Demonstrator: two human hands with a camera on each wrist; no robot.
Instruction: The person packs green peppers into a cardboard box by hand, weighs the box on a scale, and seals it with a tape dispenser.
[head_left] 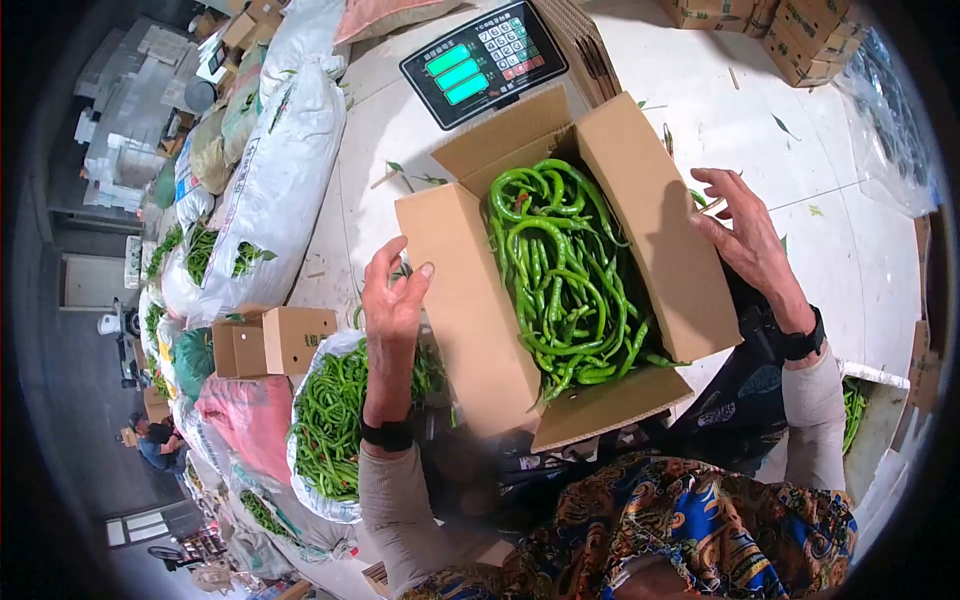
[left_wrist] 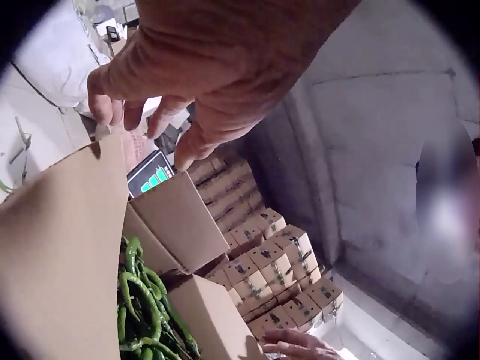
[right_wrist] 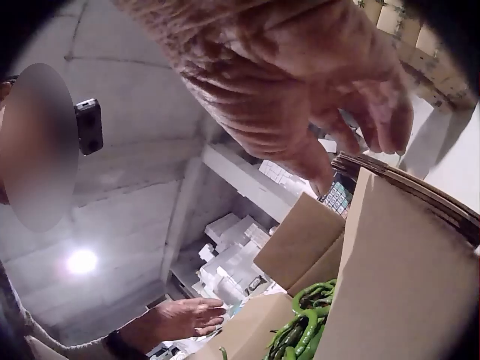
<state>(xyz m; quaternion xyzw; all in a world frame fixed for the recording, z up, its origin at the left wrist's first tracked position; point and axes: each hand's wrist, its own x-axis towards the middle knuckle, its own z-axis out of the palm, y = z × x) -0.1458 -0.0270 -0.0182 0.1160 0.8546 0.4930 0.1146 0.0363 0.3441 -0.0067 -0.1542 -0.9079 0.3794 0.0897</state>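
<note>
An open cardboard box point(head_left: 470, 310) full of long green peppers point(head_left: 570, 280) stands in front of the person, its flaps spread outward. The left hand point(head_left: 393, 305) is just outside the left flap, fingers parted and slightly bent, holding nothing. On the other side, the right hand point(head_left: 748, 240) hovers by the right flap with its fingers spread and nothing in them. In the left wrist view, the left hand point(left_wrist: 210, 67) is above a flap; the right wrist view has the right hand point(right_wrist: 300, 90) above the opposite flap.
A scale with a lit green display point(head_left: 484, 62) lies beyond the box, beside stacked flat cardboard point(head_left: 570, 45). White sacks point(head_left: 285, 170) and a sack of peppers point(head_left: 335, 420) are on the left. Closed boxes point(head_left: 812, 40) stand at the upper right.
</note>
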